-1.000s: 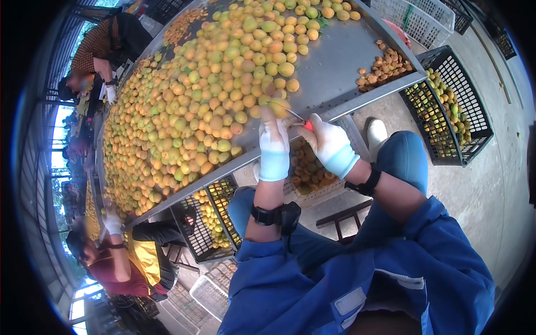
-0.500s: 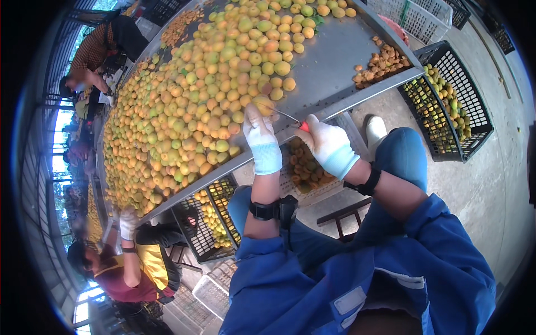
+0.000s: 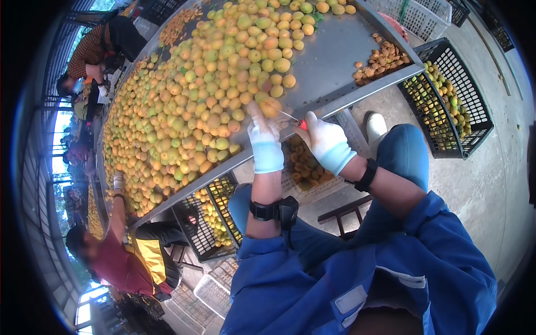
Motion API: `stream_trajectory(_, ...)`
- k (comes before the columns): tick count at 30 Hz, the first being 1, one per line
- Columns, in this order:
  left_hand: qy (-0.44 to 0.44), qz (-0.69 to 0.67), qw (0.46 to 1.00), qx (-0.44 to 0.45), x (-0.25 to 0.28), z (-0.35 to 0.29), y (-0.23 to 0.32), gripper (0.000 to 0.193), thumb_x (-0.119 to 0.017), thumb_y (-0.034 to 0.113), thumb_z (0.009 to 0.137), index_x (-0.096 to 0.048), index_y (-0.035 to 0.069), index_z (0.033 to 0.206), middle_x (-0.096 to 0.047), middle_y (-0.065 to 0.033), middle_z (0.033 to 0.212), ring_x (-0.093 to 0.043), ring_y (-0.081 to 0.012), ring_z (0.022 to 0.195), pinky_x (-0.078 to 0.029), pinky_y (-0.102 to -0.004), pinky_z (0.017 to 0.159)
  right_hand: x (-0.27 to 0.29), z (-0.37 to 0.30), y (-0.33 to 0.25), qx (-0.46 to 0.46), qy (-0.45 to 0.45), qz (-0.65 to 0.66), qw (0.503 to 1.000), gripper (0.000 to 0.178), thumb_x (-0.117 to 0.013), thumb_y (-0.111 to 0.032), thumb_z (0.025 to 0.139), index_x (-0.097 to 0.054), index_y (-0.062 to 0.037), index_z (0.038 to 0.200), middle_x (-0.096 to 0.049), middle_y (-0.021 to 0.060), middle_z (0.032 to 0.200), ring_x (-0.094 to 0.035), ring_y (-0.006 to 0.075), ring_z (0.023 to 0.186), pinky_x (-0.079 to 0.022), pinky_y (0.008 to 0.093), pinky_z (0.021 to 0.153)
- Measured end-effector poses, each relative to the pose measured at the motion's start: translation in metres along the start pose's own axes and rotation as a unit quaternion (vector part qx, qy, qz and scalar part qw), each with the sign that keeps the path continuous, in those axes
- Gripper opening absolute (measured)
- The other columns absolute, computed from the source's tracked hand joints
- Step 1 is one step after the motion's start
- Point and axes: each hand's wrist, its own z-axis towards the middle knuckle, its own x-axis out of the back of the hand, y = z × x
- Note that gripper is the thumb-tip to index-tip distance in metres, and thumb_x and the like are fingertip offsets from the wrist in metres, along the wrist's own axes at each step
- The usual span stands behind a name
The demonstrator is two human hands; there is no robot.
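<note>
An orange-yellow apricot point(image 3: 271, 107) is held in the fingers of my gloved left hand point(image 3: 263, 139), over the near edge of the metal table. My gloved right hand point(image 3: 328, 140) is closed around the red handle of a thin-bladed knife point(image 3: 303, 124). Its slim metal blade points left toward the apricot; whether the tip touches the fruit is too small to tell. A large heap of whole apricots point(image 3: 195, 111) spreads over the table beyond my left hand. Below my hands, under the table edge, is a crate holding cut apricot pieces point(image 3: 306, 170).
Apricot pits point(image 3: 385, 60) are piled in the table's right corner. A black crate of greenish fruit point(image 3: 474, 120) stands on the floor at right; another black crate point(image 3: 192, 223) is under the table at left. A co-worker in maroon point(image 3: 120, 262) reaches over the heap; another person point(image 3: 92, 53) bends farther off.
My left hand's fingers have shifted slightly, and the apricot shows more orange. My right hand has moved little. The co-worker in maroon has stretched an arm farther over the heap.
</note>
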Motion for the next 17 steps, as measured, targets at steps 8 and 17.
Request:
stream_trajectory(8,-0.025,-0.069,0.995,0.068,0.007,0.007,0.000,0.062,-0.048,0.059,0.095,-0.055,0.002,0.118,-0.065,-0.0142,0.099,-0.065,-0.0232,0.078,-0.054,-0.0309,0.062,0.002,0.002,0.002,0.026,0.025,0.019,0.999,0.032,-0.057,-0.036,0.095,-0.050,-0.0048,0.092,-0.062,0.0193,0.065,-0.063,0.0395,0.063,-0.049,0.0483,0.055)
stream_trajectory(17,0.002,0.192,0.972,-0.137,-0.005,-0.008,0.001,0.052,-0.050,0.052,0.098,-0.055,0.005,0.120,-0.060,-0.0052,0.100,-0.055,-0.0109,0.083,-0.048,-0.0241,0.070,0.007,-0.001,0.007,0.009,0.006,0.077,0.997,0.033,-0.056,-0.037,0.095,-0.053,-0.0042,0.093,-0.062,0.0224,0.069,-0.062,0.0429,0.068,-0.049,0.0508,0.060)
